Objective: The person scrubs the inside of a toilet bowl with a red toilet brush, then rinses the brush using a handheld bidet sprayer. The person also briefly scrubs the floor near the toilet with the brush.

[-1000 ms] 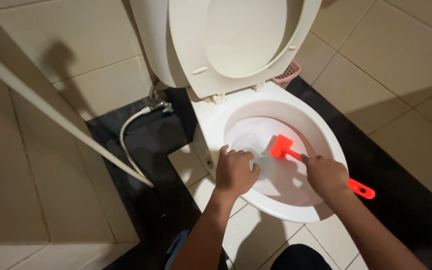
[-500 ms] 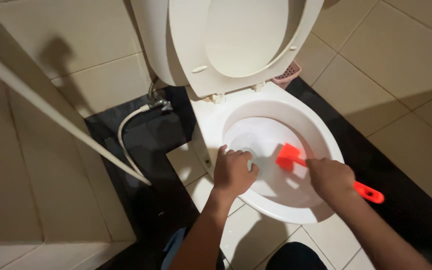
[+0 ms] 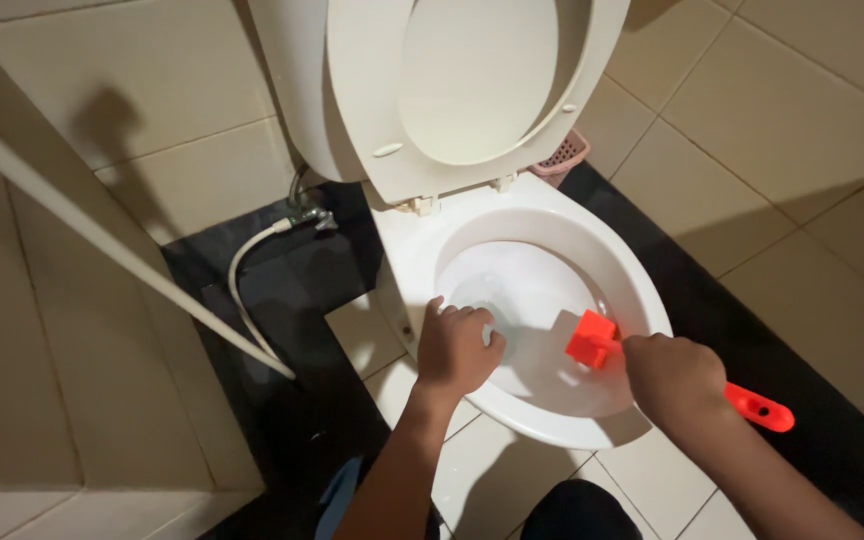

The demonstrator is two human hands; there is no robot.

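Right hand (image 3: 674, 378) clenched on orange brush (image 3: 592, 340); left hand (image 3: 455, 347) curled over toilet rim (image 3: 542, 425).

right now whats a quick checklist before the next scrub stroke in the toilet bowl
1. Right hand closed firmly on the orange brush handle: ok.
2. Brush head inside the toilet bowl, against its right inner wall: ok.
3. Left hand braced on the bowl's left rim, apart from the brush: ok.
4. Seat and lid raised, out of the way: ok.
5. Bristle contact with the surface: cannot tell.
6. White hose on the floor, well left of both hands: ok.
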